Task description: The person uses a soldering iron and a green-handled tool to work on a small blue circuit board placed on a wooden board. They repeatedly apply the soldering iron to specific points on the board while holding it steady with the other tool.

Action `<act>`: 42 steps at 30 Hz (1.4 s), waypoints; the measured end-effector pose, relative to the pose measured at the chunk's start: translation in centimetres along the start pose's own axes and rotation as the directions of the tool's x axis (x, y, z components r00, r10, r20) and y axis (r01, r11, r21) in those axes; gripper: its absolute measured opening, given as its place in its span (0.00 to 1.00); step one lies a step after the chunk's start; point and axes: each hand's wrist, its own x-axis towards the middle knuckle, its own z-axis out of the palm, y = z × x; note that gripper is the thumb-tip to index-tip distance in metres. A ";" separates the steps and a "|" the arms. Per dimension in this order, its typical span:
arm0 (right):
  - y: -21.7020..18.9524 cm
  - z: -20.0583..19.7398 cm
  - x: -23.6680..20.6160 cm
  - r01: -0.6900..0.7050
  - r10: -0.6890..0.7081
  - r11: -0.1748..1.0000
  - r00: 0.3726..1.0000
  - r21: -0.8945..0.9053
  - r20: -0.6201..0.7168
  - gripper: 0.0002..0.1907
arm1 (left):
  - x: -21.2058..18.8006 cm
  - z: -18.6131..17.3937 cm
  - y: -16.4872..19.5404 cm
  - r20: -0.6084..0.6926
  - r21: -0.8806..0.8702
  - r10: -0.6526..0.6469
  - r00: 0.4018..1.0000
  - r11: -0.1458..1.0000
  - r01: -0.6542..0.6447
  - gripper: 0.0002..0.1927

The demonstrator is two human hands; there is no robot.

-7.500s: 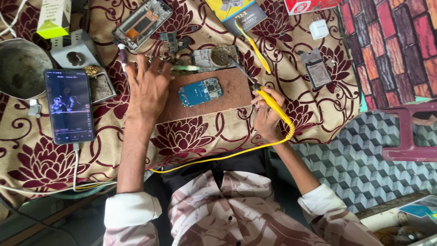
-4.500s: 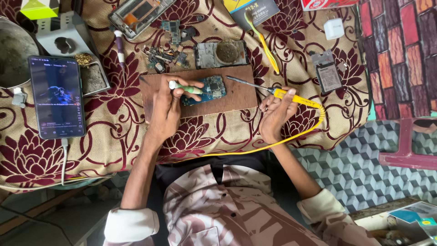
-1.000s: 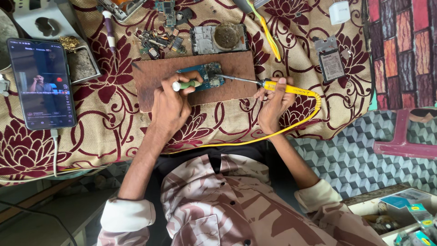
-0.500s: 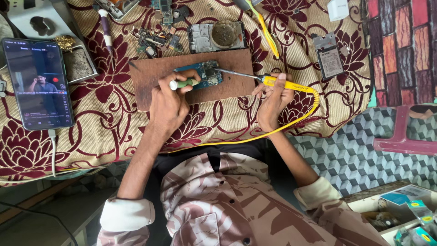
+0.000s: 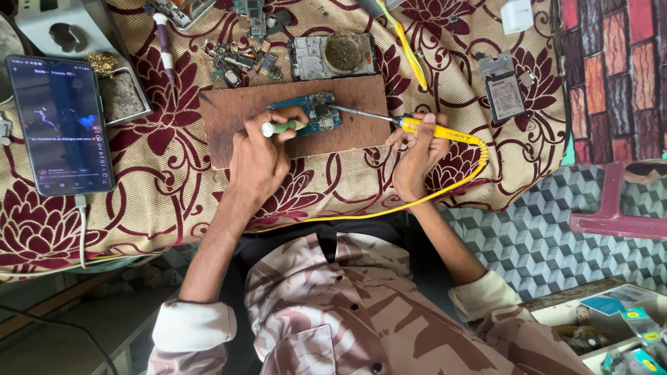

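Observation:
A blue circuit board [image 5: 314, 111] lies on a brown wooden board [image 5: 299, 119] set on a floral cloth. My left hand [image 5: 260, 156] grips a small tool with a green and white handle [image 5: 276, 128], its far end at the circuit board's left side. In my right hand [image 5: 415, 154] is a yellow soldering iron [image 5: 434, 130]. Its metal tip reaches left onto the circuit board's upper right edge, and its yellow cord [image 5: 417, 198] loops back under my right arm.
A lit phone [image 5: 61, 125] on a cable lies at the left beside a metal tray [image 5: 119, 97]. Loose phone parts [image 5: 240, 59], a phone frame with a round tin [image 5: 333, 55] and a battery [image 5: 504, 89] sit beyond the board. A maroon stool [image 5: 618, 201] stands right.
The view has drifted slightly. Both hands stay in place, with the soldering iron tip still on the circuit board and the green tool held at its left.

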 end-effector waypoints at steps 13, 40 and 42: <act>0.5 -0.5 0.2 0.013 -0.011 0.999 0.999 0.042 -0.041 0.16 | -0.2 0.3 -0.2 -0.054 0.061 0.054 0.997 0.997 -0.051 0.18; 0.9 -0.4 -0.1 -0.005 0.010 0.990 0.999 0.139 -0.037 0.15 | 0.1 0.2 -0.2 -0.082 -0.078 0.061 0.995 0.995 -0.067 0.15; 0.9 -0.4 -0.3 -0.030 0.037 0.993 0.998 0.116 -0.059 0.15 | 0.1 0.0 0.0 -0.068 -0.066 0.076 0.995 0.995 -0.080 0.17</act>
